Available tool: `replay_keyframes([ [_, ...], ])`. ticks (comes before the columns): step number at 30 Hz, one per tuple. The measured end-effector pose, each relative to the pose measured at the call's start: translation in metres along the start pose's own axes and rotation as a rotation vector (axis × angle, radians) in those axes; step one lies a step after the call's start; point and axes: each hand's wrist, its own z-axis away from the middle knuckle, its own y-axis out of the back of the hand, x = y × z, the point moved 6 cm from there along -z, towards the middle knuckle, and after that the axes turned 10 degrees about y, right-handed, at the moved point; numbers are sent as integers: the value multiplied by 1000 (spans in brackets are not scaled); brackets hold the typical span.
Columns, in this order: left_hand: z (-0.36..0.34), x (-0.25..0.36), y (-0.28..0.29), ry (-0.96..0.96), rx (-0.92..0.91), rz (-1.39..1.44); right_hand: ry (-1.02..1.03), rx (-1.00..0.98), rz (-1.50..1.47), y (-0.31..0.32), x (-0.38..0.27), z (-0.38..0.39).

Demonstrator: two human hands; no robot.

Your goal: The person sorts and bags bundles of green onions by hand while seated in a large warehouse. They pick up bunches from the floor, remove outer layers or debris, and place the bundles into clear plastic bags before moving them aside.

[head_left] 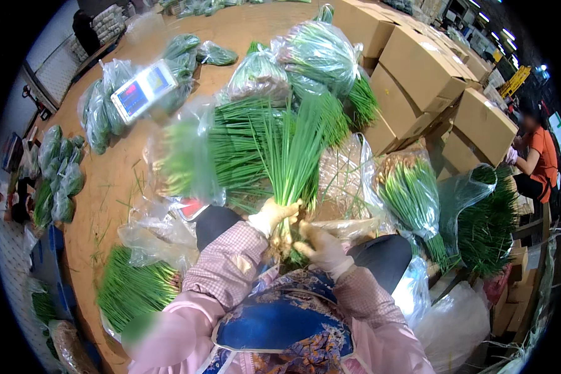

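Observation:
My left hand (269, 215), in a cream glove, grips an upright bunch of green onions (288, 159) around its pale lower stems. My gloved right hand (321, 249) is just right of the bunch's roots, fingers bent and apart. Behind the bunch lie more onions (234, 146) under and beside clear plastic. A bagged bundle (404, 193) sits to the right, and a loose pile (131, 287) lies at the lower left. My knees show either side of my hands, with a blue patterned apron (280, 318) over my lap.
Cardboard boxes (421, 68) are stacked at the back right; a person in orange (539, 162) works beside them. A scale-like device (143, 91) sits among bagged greens at the back left. More bags (56, 174) lie along the left edge, and a dark-clothed person (87, 34) stands at the far back.

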Motion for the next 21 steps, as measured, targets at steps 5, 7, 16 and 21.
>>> replay_keyframes([
  [5, -2, -6, -21, 203, -112, -235, 376, 136, 619, 43, -28, -22],
  [7, 18, 1, -53, 293, -283, -507, 492, 145, 904, 43, -27, -18],
  [16, 41, 70, -57, -361, -454, -1021, 657, -92, 723, 64, -11, -54],
  [21, 80, 172, 86, -1016, 1258, -975, 481, 55, 745, 110, 28, -102],
])
